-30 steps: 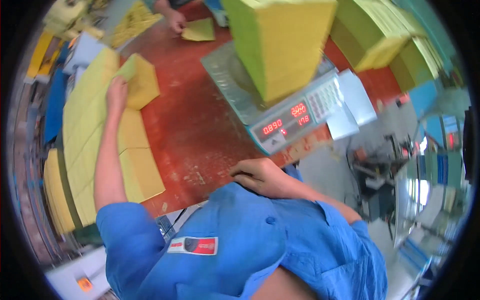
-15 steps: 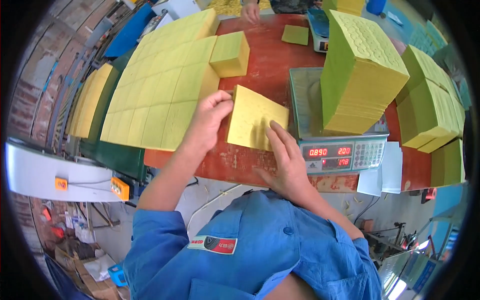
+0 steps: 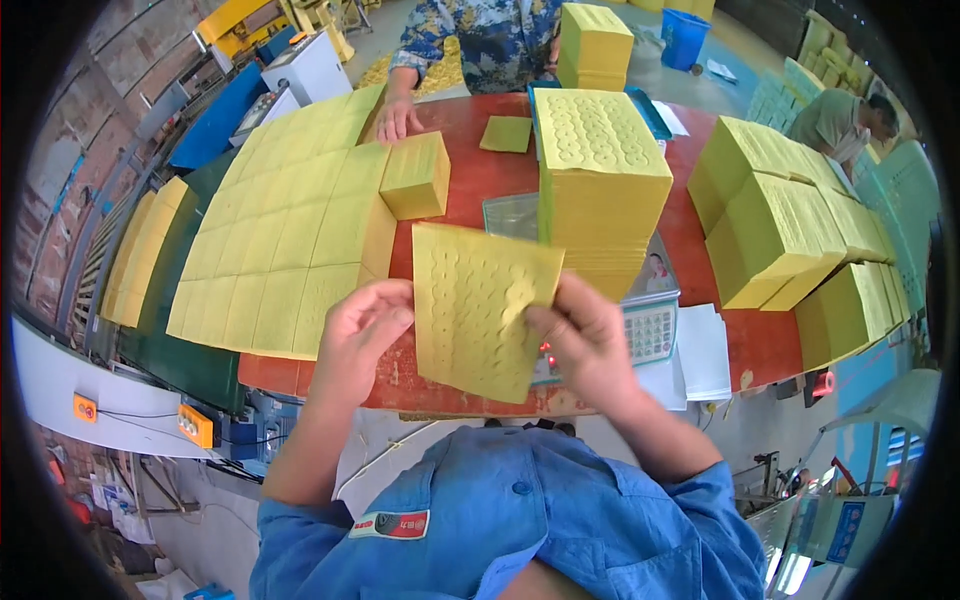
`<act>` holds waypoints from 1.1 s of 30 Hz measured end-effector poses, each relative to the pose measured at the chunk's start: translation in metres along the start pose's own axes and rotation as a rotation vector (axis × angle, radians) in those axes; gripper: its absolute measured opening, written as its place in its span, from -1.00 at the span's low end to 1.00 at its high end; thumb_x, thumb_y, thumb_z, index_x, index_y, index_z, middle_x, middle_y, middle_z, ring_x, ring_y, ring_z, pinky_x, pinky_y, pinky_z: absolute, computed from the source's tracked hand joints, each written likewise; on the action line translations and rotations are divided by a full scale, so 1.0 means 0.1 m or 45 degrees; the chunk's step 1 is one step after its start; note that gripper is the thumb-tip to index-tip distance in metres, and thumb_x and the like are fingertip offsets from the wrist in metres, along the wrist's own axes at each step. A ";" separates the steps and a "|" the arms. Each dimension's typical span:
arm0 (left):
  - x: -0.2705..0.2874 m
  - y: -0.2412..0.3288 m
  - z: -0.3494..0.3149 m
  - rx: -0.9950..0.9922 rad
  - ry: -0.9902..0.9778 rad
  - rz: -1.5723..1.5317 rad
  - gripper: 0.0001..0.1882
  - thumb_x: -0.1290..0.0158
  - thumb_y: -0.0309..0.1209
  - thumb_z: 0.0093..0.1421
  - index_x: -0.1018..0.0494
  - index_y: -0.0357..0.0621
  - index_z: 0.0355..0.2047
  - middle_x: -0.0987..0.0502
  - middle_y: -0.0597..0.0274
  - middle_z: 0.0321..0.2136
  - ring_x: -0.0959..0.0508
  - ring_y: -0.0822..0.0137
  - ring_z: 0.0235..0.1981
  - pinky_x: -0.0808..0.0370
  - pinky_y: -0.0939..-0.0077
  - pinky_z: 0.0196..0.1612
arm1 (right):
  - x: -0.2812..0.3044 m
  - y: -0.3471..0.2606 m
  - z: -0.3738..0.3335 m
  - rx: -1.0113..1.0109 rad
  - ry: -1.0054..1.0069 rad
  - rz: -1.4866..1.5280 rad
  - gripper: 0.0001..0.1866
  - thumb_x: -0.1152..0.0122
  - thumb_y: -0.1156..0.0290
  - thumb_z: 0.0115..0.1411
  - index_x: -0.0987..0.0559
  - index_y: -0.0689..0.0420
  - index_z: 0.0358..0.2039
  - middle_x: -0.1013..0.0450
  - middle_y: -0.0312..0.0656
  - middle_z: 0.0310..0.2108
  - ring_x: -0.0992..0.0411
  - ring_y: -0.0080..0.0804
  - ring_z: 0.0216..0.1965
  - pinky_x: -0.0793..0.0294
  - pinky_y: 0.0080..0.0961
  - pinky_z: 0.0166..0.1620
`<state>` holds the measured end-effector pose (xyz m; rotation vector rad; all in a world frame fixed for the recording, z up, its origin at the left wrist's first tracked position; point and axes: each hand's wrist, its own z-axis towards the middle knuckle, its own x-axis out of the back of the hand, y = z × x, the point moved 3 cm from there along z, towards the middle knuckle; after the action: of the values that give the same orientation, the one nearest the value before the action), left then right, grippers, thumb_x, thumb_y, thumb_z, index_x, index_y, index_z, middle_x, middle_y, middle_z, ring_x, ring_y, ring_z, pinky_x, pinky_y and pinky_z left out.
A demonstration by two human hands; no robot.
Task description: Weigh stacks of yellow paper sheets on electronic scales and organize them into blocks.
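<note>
I hold a thin square stack of yellow paper sheets (image 3: 475,305) upright over the table's front part. Its face is embossed with rows of round coin shapes. My right hand (image 3: 588,335) pinches its right edge, thumb on the near face. My left hand (image 3: 362,330) is closed at the left edge, fingertips partly hidden there. Just beyond my right hand, a tall stack of the same yellow paper (image 3: 600,215) stands on a digital scale (image 3: 650,335), whose display is mostly covered by my right hand and the sheets.
Blocks of yellow paper (image 3: 285,220) cover the left of the red table (image 3: 440,370), with one separate block (image 3: 415,175) beside them. More stacks (image 3: 775,235) stand right. White papers (image 3: 703,350) lie beside the scale. Across the table, a co-worker's hand (image 3: 398,120) rests near the blocks.
The thin stack has been raised and turned to show its embossed face. My right hand has gone from lying flat against it to pinching its edge. The co-worker's hand has moved left.
</note>
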<state>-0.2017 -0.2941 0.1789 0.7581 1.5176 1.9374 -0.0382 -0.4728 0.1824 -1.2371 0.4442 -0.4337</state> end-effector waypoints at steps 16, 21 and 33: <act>-1.18 0.46 2.35 0.213 -0.300 0.008 -0.83 -0.11 -0.33 0.19 -0.47 -0.20 -0.37 -0.58 0.17 -0.53 -0.57 0.40 -0.60 -0.49 0.61 -0.59 | 1.49 -0.70 1.85 -0.109 0.179 -0.604 -0.34 -0.34 0.34 0.10 -0.35 0.33 0.18 -0.40 -0.33 -0.55 -0.29 -0.67 -0.62 -0.22 -0.67 -0.58; -1.19 0.39 2.30 0.217 -0.370 -0.015 -0.83 -0.09 -0.34 0.18 -0.48 -0.19 -0.43 -0.58 0.19 -0.61 -0.54 0.39 -0.71 -0.35 0.64 -0.72 | 1.57 -0.58 1.83 -0.097 0.200 -0.618 -0.35 -0.35 0.35 0.09 -0.37 0.31 0.16 -0.42 -0.30 -0.52 -0.30 -0.65 -0.62 -0.25 -0.65 -0.58; -1.22 0.36 2.21 0.263 -0.382 0.223 -0.82 -0.04 -0.26 0.23 -0.46 -0.05 -0.44 -0.52 0.34 -0.63 -0.46 0.49 -0.71 -0.25 0.67 -0.71 | 1.60 -0.44 1.81 0.021 0.276 -0.738 -0.41 -0.33 0.34 0.10 -0.42 0.29 0.12 -0.50 -0.20 -0.35 -0.44 -0.56 -0.48 -0.46 -0.58 -0.42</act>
<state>0.0384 -0.2441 0.2467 1.2484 1.5184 1.7061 0.1909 -0.4274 0.2582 -1.2994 0.2558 -1.0697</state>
